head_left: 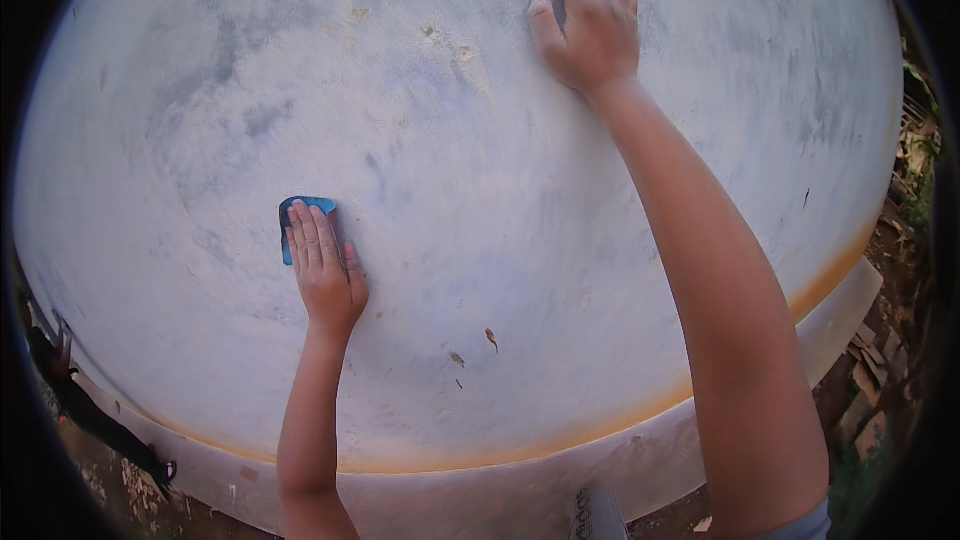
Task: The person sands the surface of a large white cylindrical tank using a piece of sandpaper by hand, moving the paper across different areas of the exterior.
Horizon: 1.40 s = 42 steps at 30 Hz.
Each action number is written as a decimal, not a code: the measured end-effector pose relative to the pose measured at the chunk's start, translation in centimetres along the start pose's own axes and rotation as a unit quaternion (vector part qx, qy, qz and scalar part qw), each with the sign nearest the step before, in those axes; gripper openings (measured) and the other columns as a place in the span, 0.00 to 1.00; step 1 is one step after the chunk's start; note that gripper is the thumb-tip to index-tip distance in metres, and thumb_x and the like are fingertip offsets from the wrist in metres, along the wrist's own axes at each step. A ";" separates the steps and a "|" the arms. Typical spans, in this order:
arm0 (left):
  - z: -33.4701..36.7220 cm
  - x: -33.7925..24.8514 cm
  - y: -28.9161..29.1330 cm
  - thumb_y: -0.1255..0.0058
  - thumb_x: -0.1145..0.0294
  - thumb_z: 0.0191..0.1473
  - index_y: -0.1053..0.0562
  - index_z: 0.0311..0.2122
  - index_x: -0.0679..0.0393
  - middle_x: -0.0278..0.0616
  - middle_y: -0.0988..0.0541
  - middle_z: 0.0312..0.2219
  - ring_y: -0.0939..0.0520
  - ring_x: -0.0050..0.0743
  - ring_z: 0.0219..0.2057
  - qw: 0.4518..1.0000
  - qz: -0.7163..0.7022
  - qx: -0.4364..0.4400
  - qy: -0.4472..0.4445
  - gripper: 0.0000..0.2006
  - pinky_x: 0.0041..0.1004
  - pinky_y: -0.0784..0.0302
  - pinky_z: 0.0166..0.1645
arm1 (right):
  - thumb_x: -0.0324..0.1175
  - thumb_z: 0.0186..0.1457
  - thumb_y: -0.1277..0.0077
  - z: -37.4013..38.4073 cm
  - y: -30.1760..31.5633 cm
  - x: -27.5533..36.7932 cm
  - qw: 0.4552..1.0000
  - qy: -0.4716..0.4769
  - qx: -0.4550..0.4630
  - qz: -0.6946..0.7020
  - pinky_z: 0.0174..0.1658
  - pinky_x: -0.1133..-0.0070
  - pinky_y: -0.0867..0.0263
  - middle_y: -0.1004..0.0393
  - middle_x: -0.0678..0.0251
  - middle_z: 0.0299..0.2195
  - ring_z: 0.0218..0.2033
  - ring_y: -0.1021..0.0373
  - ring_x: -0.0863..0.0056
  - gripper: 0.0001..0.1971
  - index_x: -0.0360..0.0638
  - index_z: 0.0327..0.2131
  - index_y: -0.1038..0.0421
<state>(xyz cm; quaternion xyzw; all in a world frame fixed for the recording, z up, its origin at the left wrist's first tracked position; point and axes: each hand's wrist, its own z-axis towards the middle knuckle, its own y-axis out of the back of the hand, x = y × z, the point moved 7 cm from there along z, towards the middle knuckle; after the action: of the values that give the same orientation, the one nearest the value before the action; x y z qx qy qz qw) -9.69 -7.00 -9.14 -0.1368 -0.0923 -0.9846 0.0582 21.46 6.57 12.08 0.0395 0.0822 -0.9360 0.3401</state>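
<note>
My left hand presses a small blue rectangular pad flat against a large, curved whitish surface. Its fingers lie together over the pad, covering most of it; whether it is a sanding sheet or a block I cannot tell. Farther up and to the right, my right hand rests on the same surface, palm down, thumb held apart from the fingers. Nothing shows in that hand. Grey-blue smudges and several pale brown patches mark the surface around both hands.
An orange-yellow line runs along the surface's near edge, above a pale rim. Dry leaf bits lie near my left hand. At the lower left stands another person in dark clothing. Rubble and plants lie at right.
</note>
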 end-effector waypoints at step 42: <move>-1.1 -9.8 -2.6 0.60 0.71 0.65 0.47 0.68 0.75 0.68 0.48 0.69 0.49 0.65 0.72 0.994 -0.089 0.063 0.017 0.31 0.55 0.54 0.72 | 0.42 0.52 0.50 0.0 -0.5 -0.5 1.000 -0.010 0.001 0.015 0.72 0.58 0.58 0.42 0.49 0.67 0.70 0.50 0.55 0.35 0.41 0.63 0.37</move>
<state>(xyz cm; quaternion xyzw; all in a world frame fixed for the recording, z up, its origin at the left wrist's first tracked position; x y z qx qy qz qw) -0.99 -3.86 -13.39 -0.1073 -0.1649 -0.9803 -0.0197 21.49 7.25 12.22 0.0320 0.0777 -0.9311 0.3551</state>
